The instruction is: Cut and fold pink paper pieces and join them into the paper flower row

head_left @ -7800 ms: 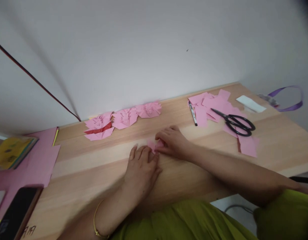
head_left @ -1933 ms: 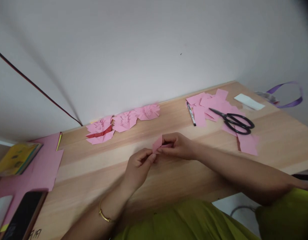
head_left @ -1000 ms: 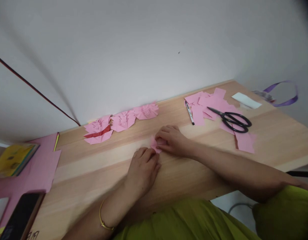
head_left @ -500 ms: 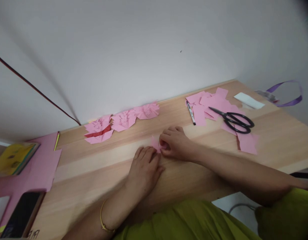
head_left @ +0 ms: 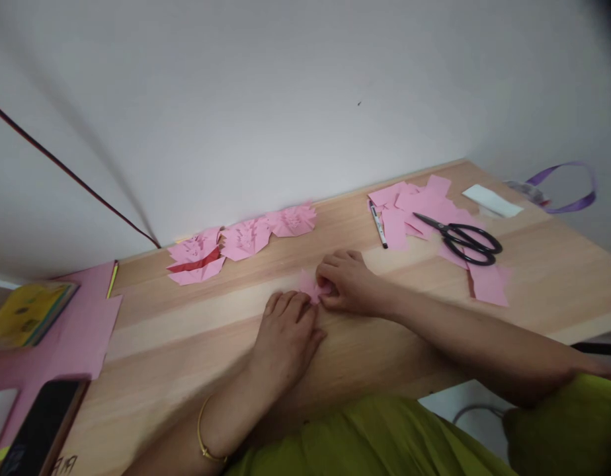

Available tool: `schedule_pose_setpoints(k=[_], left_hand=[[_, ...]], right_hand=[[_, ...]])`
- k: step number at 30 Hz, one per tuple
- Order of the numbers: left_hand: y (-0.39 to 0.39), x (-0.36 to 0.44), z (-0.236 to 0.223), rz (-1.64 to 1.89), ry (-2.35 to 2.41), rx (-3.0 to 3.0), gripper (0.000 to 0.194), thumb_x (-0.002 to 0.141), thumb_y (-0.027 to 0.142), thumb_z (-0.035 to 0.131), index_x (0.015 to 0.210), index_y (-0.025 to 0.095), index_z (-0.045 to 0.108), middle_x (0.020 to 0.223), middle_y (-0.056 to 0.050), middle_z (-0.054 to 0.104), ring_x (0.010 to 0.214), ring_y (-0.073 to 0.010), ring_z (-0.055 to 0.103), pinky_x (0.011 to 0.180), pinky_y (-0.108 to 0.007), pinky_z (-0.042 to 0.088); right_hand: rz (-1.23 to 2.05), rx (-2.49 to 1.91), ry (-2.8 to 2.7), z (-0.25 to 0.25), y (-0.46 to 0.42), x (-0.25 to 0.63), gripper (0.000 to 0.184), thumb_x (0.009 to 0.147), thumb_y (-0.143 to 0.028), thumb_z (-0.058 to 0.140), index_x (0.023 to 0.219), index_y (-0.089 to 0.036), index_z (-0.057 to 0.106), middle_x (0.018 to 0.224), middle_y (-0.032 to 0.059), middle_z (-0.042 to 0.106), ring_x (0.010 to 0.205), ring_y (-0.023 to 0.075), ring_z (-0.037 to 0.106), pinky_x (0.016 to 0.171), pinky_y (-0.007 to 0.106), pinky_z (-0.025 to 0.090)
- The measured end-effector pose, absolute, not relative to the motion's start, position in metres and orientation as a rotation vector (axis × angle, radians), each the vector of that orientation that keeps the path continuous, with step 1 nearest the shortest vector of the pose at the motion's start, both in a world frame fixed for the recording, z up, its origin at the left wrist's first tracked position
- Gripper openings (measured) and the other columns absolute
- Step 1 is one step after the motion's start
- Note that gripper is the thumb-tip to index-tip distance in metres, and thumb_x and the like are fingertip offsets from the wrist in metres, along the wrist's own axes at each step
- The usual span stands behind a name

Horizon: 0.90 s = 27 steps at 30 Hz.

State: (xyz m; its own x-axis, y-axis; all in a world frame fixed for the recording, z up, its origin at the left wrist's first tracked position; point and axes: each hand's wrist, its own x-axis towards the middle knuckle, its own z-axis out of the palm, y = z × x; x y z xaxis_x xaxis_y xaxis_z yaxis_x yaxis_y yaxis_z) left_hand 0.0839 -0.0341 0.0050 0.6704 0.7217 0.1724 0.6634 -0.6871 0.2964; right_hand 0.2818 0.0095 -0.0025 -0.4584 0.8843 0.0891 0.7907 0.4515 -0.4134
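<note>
On the wooden table, a small piece of pink paper (head_left: pixel 309 285) with pointed edges lies between my two hands. My left hand (head_left: pixel 288 334) rests on the tabletop, fingers lying flat with their tips at the paper's near left edge and the thumb apart. The fingers of my right hand (head_left: pixel 348 284) are curled in a pinch on the paper's right side, where a bit of it stands raised. Much of the paper is covered by the fingers, so its full shape is hidden. Folded pink paper cutouts (head_left: pixel 246 238) stand in a row by the wall, one with a red strip.
At the right, black-handled scissors (head_left: pixel 471 243) lie over pink paper scraps (head_left: pixel 399 225) beside a marker pen (head_left: pixel 378 225). A white strip (head_left: pixel 492 200) lies near the corner. On the left are a large pink sheet (head_left: pixel 87 330), a yellow packet (head_left: pixel 30 314) and a dark phone-like object (head_left: pixel 47 423).
Both hands stay almost where they were on the pink paper. The view shifts very slightly; otherwise the things on the table keep their places.
</note>
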Motion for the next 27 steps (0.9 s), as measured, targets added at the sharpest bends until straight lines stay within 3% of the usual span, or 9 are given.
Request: schedule_pose_setpoints(k=[6, 16, 23, 27], left_hand=[[-0.035, 0.084, 0.007, 0.347, 1.144, 2.688, 0.026, 0.079, 0.025, 0.064, 0.103, 0.017, 0.06, 0.114, -0.011, 0.059, 0.108, -0.0281, 0.05, 0.101, -0.053, 0.035], [-0.033, 0.08, 0.002, 0.367, 1.092, 2.725, 0.03, 0.084, 0.027, 0.059, 0.112, 0.018, 0.059, 0.117, -0.01, 0.062, 0.112, -0.0285, 0.049, 0.103, -0.053, 0.033], [-0.033, 0.078, 0.002, 0.324, 1.095, 2.727, 0.029, 0.086, 0.028, 0.057, 0.113, 0.019, 0.059, 0.121, -0.008, 0.061, 0.116, -0.0266, 0.049, 0.105, -0.053, 0.03], [-0.032, 0.077, 0.003, 0.323, 1.097, 2.735, 0.027, 0.088, 0.028, 0.055, 0.113, 0.02, 0.059, 0.124, -0.007, 0.061, 0.118, -0.0262, 0.047, 0.107, -0.053, 0.027]], right_hand=[[0.413, -1.589, -2.338, 0.001, 0.022, 0.296, 0.014, 0.072, -0.028, 0.066, 0.078, -0.018, 0.058, 0.09, 0.0058, 0.062, 0.091, 0.0231, 0.049, 0.081, 0.037, 0.026], [0.432, -1.401, -2.434, -0.002, 0.014, 0.282, 0.013, 0.071, -0.027, 0.066, 0.079, -0.018, 0.059, 0.088, 0.0046, 0.063, 0.09, 0.0216, 0.049, 0.081, 0.036, 0.025], [0.403, -1.401, -2.438, 0.002, 0.016, 0.288, 0.009, 0.081, -0.024, 0.055, 0.082, -0.017, 0.062, 0.09, 0.0053, 0.064, 0.088, 0.0196, 0.051, 0.081, 0.034, 0.025], [0.413, -1.33, -2.532, 0.007, 0.01, 0.287, 0.014, 0.082, -0.024, 0.054, 0.072, -0.016, 0.061, 0.083, 0.0055, 0.064, 0.084, 0.0183, 0.052, 0.081, 0.035, 0.024]])
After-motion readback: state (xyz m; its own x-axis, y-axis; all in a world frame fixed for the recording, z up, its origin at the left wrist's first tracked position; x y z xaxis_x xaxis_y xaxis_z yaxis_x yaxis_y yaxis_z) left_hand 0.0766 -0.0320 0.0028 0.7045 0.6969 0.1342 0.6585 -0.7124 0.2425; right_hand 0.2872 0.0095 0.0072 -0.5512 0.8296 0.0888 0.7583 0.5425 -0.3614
